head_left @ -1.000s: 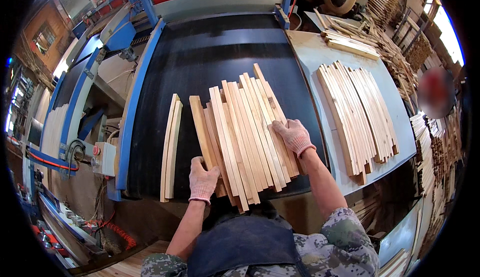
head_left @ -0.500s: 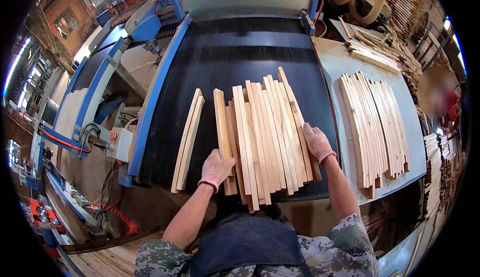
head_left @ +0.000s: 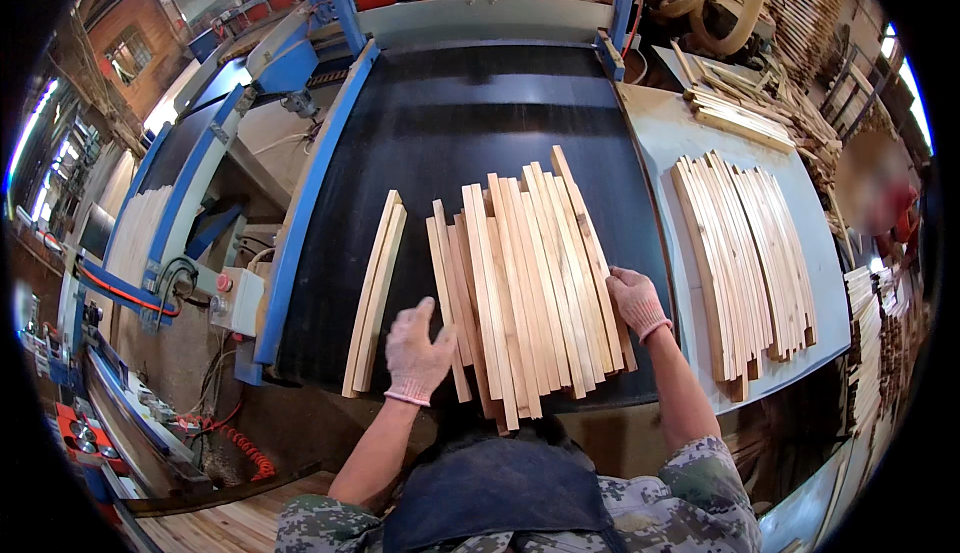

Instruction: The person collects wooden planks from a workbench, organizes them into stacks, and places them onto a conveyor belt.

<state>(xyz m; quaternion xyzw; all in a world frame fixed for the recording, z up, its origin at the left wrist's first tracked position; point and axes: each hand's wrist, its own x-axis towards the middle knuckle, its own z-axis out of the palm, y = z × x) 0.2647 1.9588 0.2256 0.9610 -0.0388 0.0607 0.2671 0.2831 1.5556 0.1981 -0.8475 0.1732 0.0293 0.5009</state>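
Note:
A bundle of pale wooden strips [head_left: 530, 293] lies side by side on a black conveyor belt [head_left: 440, 103], their ends uneven. To its left lie two more wooden strips [head_left: 376, 298], pressed together. My left hand [head_left: 418, 355], in a whitish knitted glove, hovers in the gap between them with thumb and fingers apart, holding nothing. At the bundle's right edge, my gloved right hand [head_left: 640, 301] has its fingers curled against the outermost strip; its lower fingers are partly hidden.
Blue rails flank the belt, and a blue frame [head_left: 480, 13] spans its far end. On the right, a pale side table [head_left: 660, 123] bears stacked strips [head_left: 745, 263] and loose offcuts. A control box [head_left: 238, 298] with a red button stands at left. A blurred person [head_left: 880, 188] is at far right.
My left hand has let go of the bundle's left edge and opened, shifting slightly left. The leftmost strip now lies leaning toward the others. My right hand stays at the right edge.

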